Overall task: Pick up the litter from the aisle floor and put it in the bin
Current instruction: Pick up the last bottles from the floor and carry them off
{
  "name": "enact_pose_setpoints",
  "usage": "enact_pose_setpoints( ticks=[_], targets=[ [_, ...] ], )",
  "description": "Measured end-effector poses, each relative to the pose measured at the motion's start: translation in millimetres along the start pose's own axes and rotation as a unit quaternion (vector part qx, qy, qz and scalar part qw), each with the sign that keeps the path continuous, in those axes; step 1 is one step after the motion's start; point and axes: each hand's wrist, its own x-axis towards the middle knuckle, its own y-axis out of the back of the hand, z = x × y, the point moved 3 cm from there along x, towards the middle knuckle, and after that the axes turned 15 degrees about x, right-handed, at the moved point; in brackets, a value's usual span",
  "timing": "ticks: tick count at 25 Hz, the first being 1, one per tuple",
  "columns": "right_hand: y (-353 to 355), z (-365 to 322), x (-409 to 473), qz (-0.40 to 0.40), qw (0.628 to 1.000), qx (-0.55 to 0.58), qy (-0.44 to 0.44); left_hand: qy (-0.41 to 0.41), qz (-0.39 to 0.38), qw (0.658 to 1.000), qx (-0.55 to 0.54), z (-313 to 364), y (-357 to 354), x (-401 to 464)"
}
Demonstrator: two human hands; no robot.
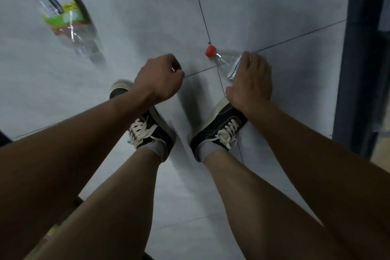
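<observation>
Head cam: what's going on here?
A person bends over a tiled floor. Their right hand is laid over a clear bottle with a red cap lying by their shoe; whether the fingers have closed on it is unclear. The left hand is curled, apparently empty. Another bottle shows blurred at upper left.

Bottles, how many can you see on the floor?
2. One with a red cap lies under the right hand. One with a green label lies far left. More may be out of view.
</observation>
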Motion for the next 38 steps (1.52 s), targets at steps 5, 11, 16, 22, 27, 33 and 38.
enact_pose_setpoints(
  ticks=[5,11,16,22,27,33,38],
  targets=[
    [-39.8,20.6,38.3,0.022,1.0,-0.002,0.011,0.021,0.005,1.0,0.005,-29.1,-16.2,25.2],
    [-29.7,-58.9,17.7,0.028,0.993,0.097,0.054,0.091,0.077,0.993,-0.021,-77.1,38.4,14.6],
    [-30.3,-136.6,18.5,0.028,0.98,0.155,0.125,0.199,0.292,0.929,0.11,-127.1,87.5,46.0],
    [-50.5,-156.3,32.2,0.025,0.975,0.169,0.144,0.342,0.164,0.924,-0.052,-185.6,70.4,105.1],
    [-30.2,-126.9,-10.1,-0.01,0.982,0.154,0.11,0.232,0.126,0.964,-0.02,-156.3,57.9,42.9],
    [88.8,-117.0,-125.5,-0.032,0.987,0.139,0.068,0.122,-0.021,0.992,-0.024,-98.5,108.1,-114.5],
    [222.8,-133.3,-242.1,-0.058,0.989,0.117,0.071,0.122,-0.086,0.989,-0.025,-52.8,196.4,-270.0]
  ],
)
